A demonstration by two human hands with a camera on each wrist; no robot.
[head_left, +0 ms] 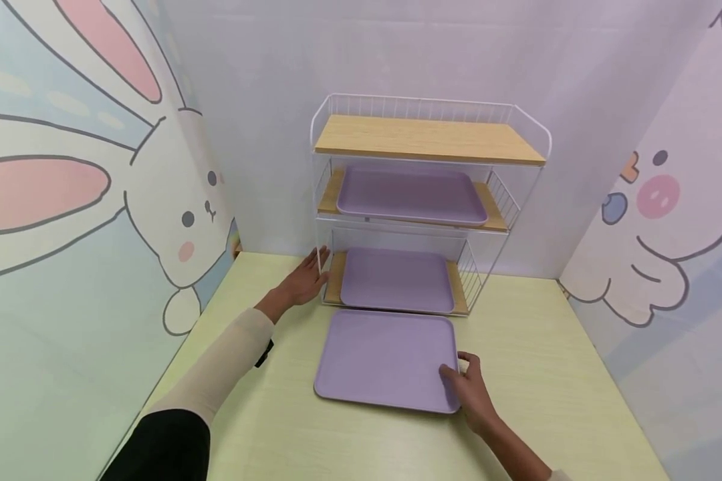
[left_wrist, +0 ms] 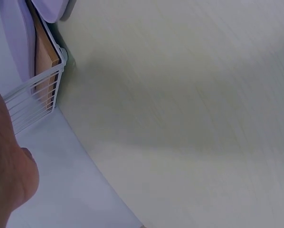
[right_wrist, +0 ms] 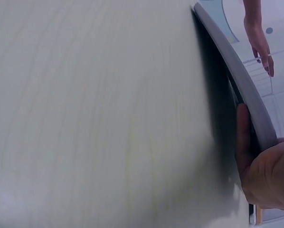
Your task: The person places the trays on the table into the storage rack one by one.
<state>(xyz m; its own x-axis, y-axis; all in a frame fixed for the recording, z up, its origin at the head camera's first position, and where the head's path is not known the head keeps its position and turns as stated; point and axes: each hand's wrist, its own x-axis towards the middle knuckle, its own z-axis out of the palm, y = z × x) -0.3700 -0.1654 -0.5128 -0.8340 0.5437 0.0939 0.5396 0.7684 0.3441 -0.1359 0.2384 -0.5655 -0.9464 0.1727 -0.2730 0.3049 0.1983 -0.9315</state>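
My right hand (head_left: 470, 394) pinches the right edge of a purple rectangular tray (head_left: 388, 361), thumb on its upper face. In the right wrist view the tray (right_wrist: 244, 76) stands off the table, a dark shadow beneath it. Its far edge lies close to the bottom shelf of a white wire rack with wooden boards (head_left: 430, 137). My left hand (head_left: 303, 277) is at the rack's lower left side, fingers extended; whether it presses on the frame I cannot tell. One purple tray (head_left: 412, 194) lies on the middle shelf, another (head_left: 397, 280) on the bottom shelf.
The rack stands at the back of a pale wood-grain table (head_left: 535, 374), against a plain light curtain (head_left: 265, 133). Cartoon-printed curtains (head_left: 54, 321) hang along both sides. The rack's top board holds nothing. A low wire rail edges each shelf.
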